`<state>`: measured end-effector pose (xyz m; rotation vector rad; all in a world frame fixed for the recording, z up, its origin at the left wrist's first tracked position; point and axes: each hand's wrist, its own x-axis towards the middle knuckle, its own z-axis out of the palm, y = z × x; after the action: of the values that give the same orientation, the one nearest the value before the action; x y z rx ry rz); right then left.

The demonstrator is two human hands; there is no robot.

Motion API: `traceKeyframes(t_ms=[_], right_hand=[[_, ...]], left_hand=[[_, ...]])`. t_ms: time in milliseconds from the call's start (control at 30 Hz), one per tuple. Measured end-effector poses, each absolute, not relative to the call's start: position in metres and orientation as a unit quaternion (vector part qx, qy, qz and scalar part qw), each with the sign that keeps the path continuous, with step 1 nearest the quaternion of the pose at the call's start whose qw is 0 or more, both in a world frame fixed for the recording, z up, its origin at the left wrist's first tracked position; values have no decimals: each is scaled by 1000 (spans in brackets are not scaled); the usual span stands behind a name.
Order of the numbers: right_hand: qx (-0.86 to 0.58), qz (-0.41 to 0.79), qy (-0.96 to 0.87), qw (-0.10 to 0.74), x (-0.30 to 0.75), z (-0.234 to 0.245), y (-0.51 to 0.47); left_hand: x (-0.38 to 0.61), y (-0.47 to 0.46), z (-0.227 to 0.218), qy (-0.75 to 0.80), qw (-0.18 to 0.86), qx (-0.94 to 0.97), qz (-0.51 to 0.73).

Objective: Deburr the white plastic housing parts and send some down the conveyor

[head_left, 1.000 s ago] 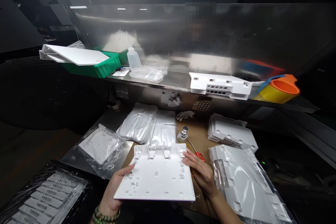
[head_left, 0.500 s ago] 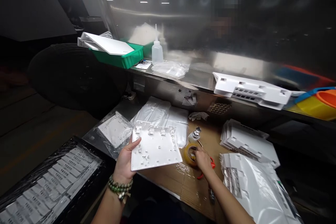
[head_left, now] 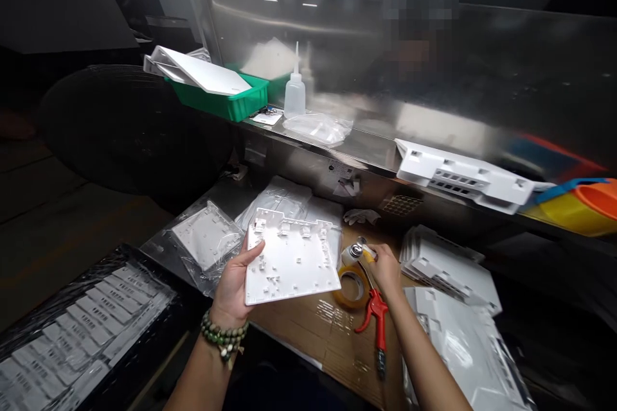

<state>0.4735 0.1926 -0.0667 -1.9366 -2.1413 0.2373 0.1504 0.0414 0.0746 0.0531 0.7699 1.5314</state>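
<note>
My left hand [head_left: 234, 286] holds a flat white plastic panel [head_left: 290, 258] by its left edge, tilted up over the cardboard-covered bench [head_left: 337, 334]. A bead bracelet sits on that wrist. My right hand [head_left: 385, 266] is closed round a small white bottle with a metal cap [head_left: 355, 251], just right of the panel. A roll of yellow tape [head_left: 351, 284] lies below the bottle, and a red-handled air gun [head_left: 376, 321] rests on the cardboard by my right forearm.
Bagged white panels [head_left: 207, 245] lie left and behind; stacked white parts [head_left: 453, 266] lie right. A steel shelf carries a green bin [head_left: 226, 97], a squeeze bottle [head_left: 294, 93], a white housing [head_left: 463, 173] and coloured tubs [head_left: 585, 202]. Labelled strips in plastic [head_left: 72, 347] fill the lower left.
My right hand has left the panel, reached over the tape roll and closed on the small bottle. My left hand alone now holds the panel, raised slightly.
</note>
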Motion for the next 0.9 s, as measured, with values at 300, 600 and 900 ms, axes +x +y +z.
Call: traceKeyframes(t_ms=[300, 600, 900], right_hand=[[-634, 55, -771, 8, 441, -59, 203], [-632, 66, -761, 135, 443, -25, 194], [-266, 257, -818, 441, 339, 91, 40]], left_hand=[[149, 45, 70, 299, 652, 2, 697], [153, 52, 83, 222, 650, -43, 726], [185, 50, 96, 268, 603, 74, 748]])
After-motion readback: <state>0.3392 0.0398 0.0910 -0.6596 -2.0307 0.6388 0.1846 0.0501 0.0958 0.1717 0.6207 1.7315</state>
